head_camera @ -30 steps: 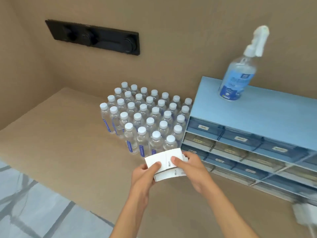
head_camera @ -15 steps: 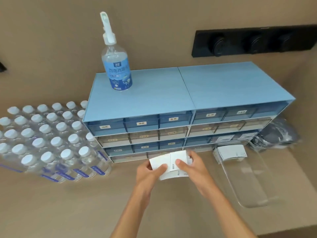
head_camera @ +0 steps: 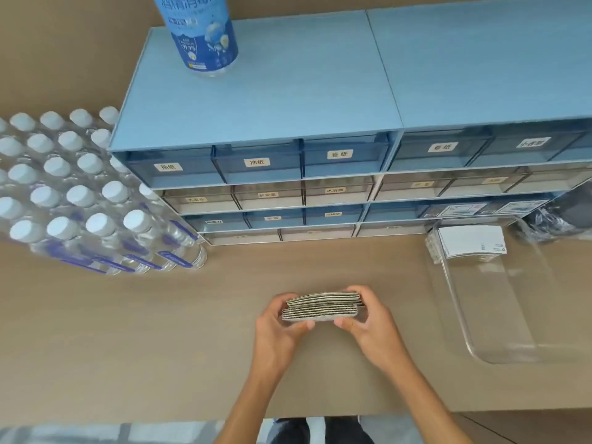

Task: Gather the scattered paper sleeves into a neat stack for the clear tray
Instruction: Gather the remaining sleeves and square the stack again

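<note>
A stack of white paper sleeves (head_camera: 322, 307) is held edge-up just above the brown counter, its edges nearly even. My left hand (head_camera: 278, 328) grips the stack's left end and my right hand (head_camera: 368, 318) grips its right end. The clear tray (head_camera: 499, 315) lies on the counter to the right of my hands. A second bundle of white sleeves (head_camera: 471, 243) leans at the tray's far end.
A blue drawer cabinet (head_camera: 288, 149) with labelled drawers stands behind my hands, a spray bottle (head_camera: 201, 33) on top. Several shrink-wrapped water bottles (head_camera: 83, 200) fill the left. A dark plastic bag (head_camera: 557, 219) sits far right. The counter's front edge (head_camera: 160, 421) runs below my forearms.
The view has swung right and down, closer to the counter. The sleeves, held flat and fanned before, are now turned on edge and squared between both hands.
</note>
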Demonstrator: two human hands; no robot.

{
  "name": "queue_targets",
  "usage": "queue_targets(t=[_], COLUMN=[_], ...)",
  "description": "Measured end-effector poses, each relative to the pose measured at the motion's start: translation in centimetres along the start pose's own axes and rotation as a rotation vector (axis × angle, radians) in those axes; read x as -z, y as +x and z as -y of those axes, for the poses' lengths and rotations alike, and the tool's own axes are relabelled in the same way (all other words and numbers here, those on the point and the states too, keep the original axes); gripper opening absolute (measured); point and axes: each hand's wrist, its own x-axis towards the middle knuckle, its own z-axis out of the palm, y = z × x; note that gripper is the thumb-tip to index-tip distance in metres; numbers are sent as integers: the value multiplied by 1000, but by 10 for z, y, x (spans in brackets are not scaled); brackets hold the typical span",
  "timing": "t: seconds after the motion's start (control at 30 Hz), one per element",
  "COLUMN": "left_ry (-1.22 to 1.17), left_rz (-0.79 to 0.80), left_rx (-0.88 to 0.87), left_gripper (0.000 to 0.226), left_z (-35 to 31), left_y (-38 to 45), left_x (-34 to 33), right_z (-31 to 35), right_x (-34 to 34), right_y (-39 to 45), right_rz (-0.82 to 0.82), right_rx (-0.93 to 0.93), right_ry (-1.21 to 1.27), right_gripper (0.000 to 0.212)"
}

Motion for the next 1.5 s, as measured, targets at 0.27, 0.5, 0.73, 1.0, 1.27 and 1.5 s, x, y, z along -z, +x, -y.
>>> queue_targets(t=[0.27,0.5,0.73,1.0,1.27,1.5], left_ry=[40,44,-60,-85,-186,-219], left_rz=[-14,-4,44,36,-110,-149], left_rx=[-34,-80,-106,-159,-174,-154], left_gripper=[51,52,69,55,19,23], left_z=[10,22,30,26,34,33], left_y=[6,9,7,-1,10,16], left_x=[-10,-14,-17,-36,-43,-47], right_z=[-21,-32,-41,-29,-29,-29], right_x=[-7,-14,-21,-36,-60,-63], right_y=[8,13,5,11,20,25], right_rz=[-17,-57,2,-228,-397,-445], right_rx=[69,153,116,94,108,95], right_ry=[18,42,164,275,260,237], right_gripper=[55,61,76,26,21,23])
